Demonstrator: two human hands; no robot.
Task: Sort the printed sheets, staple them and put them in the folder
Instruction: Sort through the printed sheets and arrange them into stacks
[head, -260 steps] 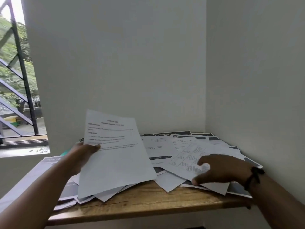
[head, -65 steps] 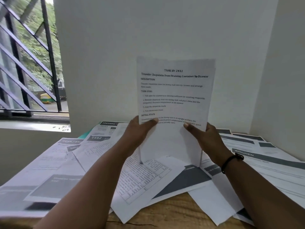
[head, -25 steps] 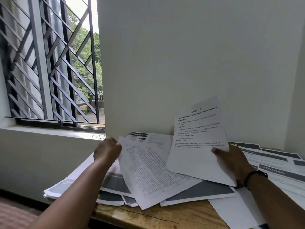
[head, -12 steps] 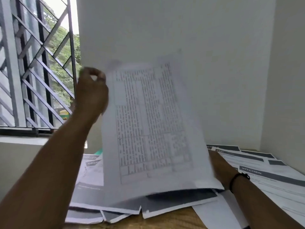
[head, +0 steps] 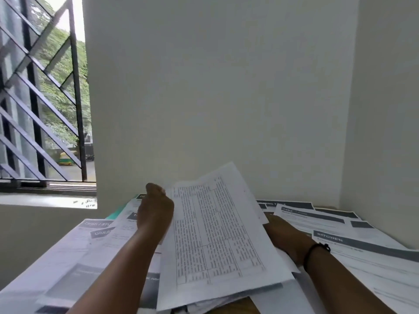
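Sorting is judged to be in hand. A tabled sheet (head: 215, 241) at centre frame is pinched at its upper-left edge by the left hand (head: 155, 211). The right hand (head: 285, 234) lies half hidden beneath it, its fingers' state untellable. Matching pages must next be found among the printed sheets (head: 340, 234) strewn over the table (head: 235, 307); no folder or stapler is seen.

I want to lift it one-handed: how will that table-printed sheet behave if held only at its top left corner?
The table-printed sheet is single thin paper, so it will probably droop and curl away from the left hand. It looks very light, so any draught may flutter it. A tight pinch likely creases the corner.
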